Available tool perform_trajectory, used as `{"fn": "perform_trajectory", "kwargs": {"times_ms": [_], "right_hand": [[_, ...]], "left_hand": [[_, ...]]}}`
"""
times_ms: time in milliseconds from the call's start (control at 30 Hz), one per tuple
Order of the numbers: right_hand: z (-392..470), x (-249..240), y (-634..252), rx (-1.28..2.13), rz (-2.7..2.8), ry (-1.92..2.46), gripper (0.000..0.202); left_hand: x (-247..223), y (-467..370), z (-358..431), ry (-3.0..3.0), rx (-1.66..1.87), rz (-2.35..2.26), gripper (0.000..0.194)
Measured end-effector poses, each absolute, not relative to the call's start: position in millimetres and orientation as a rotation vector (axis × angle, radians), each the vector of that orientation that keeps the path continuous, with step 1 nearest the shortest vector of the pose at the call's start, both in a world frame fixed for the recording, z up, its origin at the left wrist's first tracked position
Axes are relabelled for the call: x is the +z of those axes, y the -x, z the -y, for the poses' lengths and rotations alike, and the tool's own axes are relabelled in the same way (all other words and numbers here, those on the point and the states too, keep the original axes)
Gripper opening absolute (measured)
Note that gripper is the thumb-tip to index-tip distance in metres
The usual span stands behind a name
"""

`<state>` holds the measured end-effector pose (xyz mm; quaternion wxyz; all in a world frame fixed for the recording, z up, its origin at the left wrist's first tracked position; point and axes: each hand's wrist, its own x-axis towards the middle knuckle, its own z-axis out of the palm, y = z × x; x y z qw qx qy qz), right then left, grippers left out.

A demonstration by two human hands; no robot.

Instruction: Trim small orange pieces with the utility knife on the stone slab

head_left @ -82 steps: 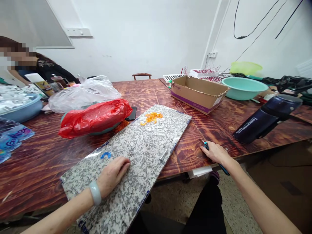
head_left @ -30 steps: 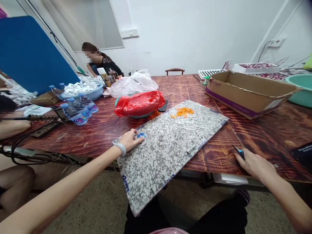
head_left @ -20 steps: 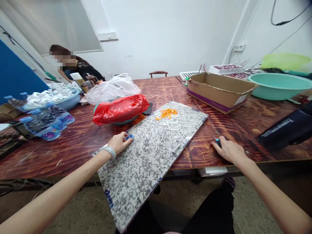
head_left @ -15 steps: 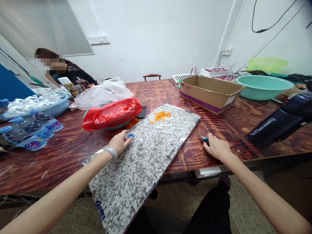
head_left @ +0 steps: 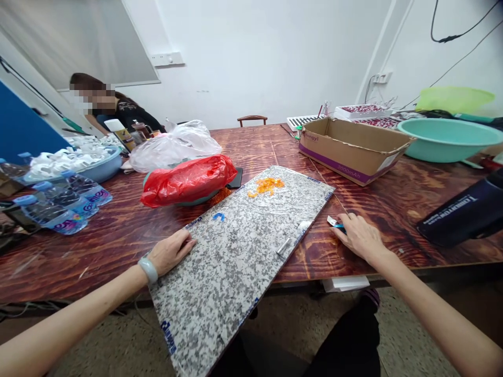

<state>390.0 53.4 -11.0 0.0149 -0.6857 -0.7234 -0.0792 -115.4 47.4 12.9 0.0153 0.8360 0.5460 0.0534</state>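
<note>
A grey speckled board (head_left: 220, 277) lies slanted across the table, its near end jutting past the edge. My left hand (head_left: 171, 253) rests at the board's left edge, fingers loosely bent and thumb apart, with nothing visible in it. Ahead of it on the board lies a small curved blue strip (head_left: 219, 216). Orange pieces (head_left: 266, 185) are heaped near the far end, beside thin clear strands (head_left: 288, 201). A short metal rod (head_left: 283, 246) sits by the right edge. On the table to the right, my right hand (head_left: 359, 235) is closed on a small blue-and-black tool (head_left: 338, 226), mostly hidden by the fingers.
A red plastic bag (head_left: 188, 180) over a bowl and a phone (head_left: 236, 178) stand left of the board. Water bottles (head_left: 58, 214) are further left. Behind and right are a cardboard box (head_left: 349, 152), a green basin (head_left: 444, 144) and a dark bottle (head_left: 463, 207). Someone (head_left: 133, 112) sits back left.
My left hand has drawn back toward me from the blue strip, which now lies uncovered on the board. The small tool has turned in my right hand. The view has shifted slightly.
</note>
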Motion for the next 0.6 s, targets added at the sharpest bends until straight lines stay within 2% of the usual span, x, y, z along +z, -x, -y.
{"fn": "perform_trajectory", "kwargs": {"times_ms": [233,433,600], "right_hand": [[-100,34,-309,-0.052,2.437,1.531,0.034],[-139,47,-230,0.082,2.699,1.458,0.044],[-152,49,-197,0.054,2.837,1.498,0.037]], "left_hand": [[13,122,-39,-2.544,0.229,-1.687,0.023],[13,122,-37,-2.559,0.247,-1.687,0.024],[12,122,-36,-2.562,0.299,-1.675,0.023]]}}
